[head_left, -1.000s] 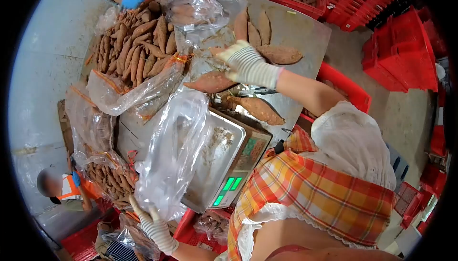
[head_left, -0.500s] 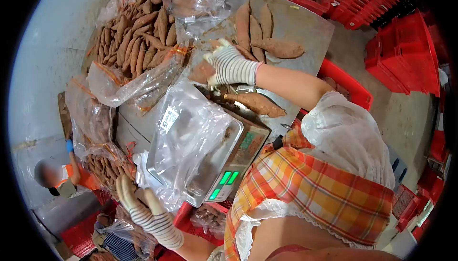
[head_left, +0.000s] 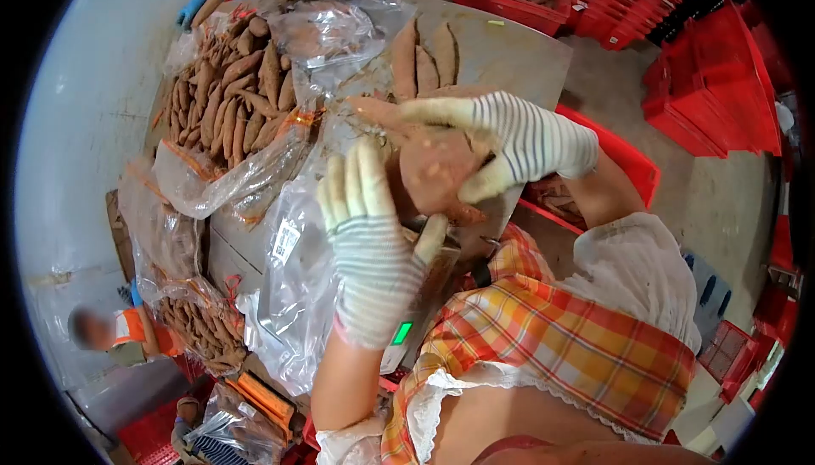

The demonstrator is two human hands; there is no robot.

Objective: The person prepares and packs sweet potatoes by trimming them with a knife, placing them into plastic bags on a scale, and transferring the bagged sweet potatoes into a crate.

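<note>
Head view: grey worktable (head_left: 514,53), soil-stained in places
Left hand (head_left: 369,240): fingers spread, beside the sweet potato (head_left: 437,169); contact unclear
Right hand (head_left: 518,138): thumb and fingers gripping it
Sweet potato: between the hands, plump, reddish-brown, blurred
Skin: small yellowish patches

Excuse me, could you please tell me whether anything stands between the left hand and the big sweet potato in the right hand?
Nothing visible does: the left hand is open right beside the big sweet potato, which the right hand holds from the other side. Whether the left touches it, I cannot tell.
</note>
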